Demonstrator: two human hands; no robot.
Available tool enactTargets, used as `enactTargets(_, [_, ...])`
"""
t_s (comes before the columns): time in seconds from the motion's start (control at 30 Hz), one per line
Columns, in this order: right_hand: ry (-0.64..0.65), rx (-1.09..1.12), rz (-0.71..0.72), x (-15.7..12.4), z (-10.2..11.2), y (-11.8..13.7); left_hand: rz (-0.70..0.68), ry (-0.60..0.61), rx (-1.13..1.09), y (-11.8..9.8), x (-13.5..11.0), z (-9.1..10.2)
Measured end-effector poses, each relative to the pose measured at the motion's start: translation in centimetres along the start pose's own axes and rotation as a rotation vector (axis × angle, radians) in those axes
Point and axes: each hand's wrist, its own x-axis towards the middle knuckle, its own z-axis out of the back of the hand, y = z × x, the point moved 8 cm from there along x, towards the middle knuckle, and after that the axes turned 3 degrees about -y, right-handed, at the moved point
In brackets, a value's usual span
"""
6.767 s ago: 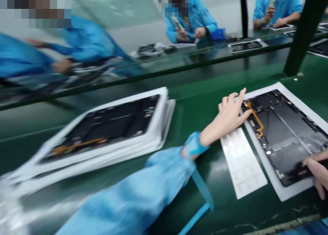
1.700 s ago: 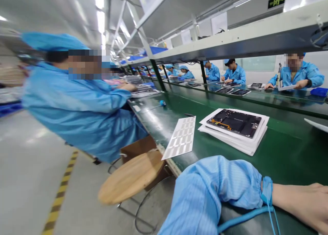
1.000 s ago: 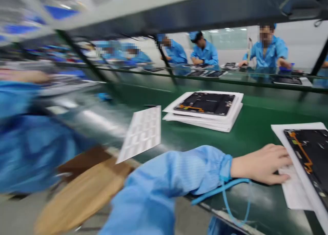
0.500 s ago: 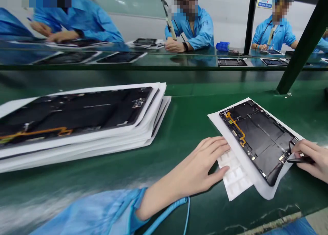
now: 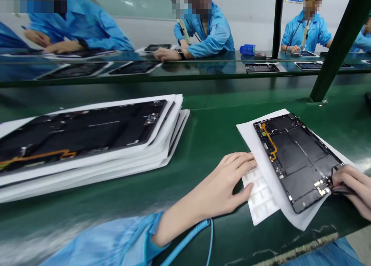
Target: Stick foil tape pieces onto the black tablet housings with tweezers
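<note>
An opened tablet chassis (image 5: 295, 157) with an orange flex cable lies on a white foam sheet (image 5: 252, 134) on the green bench. My left hand (image 5: 226, 183) rests flat, fingers stretched out, on a white label sheet (image 5: 261, 198) that pokes out from under the foam sheet's left edge. My right hand (image 5: 350, 186) sits at the chassis's lower right corner, its fingers pinched on a thin dark tool (image 5: 337, 189) whose tip touches the board.
A stack of more tablet chassis on white foam sheets (image 5: 87, 138) fills the left of the bench. A dark slanted post (image 5: 333, 53) stands at the right. Across a raised green shelf (image 5: 174, 70), several workers in blue handle tablets. A blue coiled wrist cord (image 5: 191, 235) trails from my left wrist.
My view swung from the aisle and the workers on my left back down to the bench. My left hand stayed on the label sheet. My right hand moved its tool onto the chassis corner.
</note>
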Motion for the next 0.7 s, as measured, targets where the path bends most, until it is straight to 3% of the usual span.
enactTargets(0.13, [0.030,-0.008,0.018,0.9,0.2,-0.5,-0.019,-0.040,0.002,0.3,-0.4,0.8])
enactTargets(0.3, [0.143,0.046,0.000,-0.9,-0.9,-1.7,-0.005,-0.078,-0.027,1.0,-1.3,1.5])
enactTargets(0.43, [0.161,0.023,0.014,-1.7,-0.4,-2.9,0.003,-0.084,-0.090,1.3,-1.5,1.7])
enactTargets(0.6, [0.112,-0.037,0.035,-0.1,0.6,-3.5,-0.015,-0.054,-0.188,1.4,-1.0,1.4])
enactTargets(0.7, [0.184,0.060,-0.003,0.9,-0.1,-3.8,-0.035,-0.049,-0.242,1.5,-0.4,1.5])
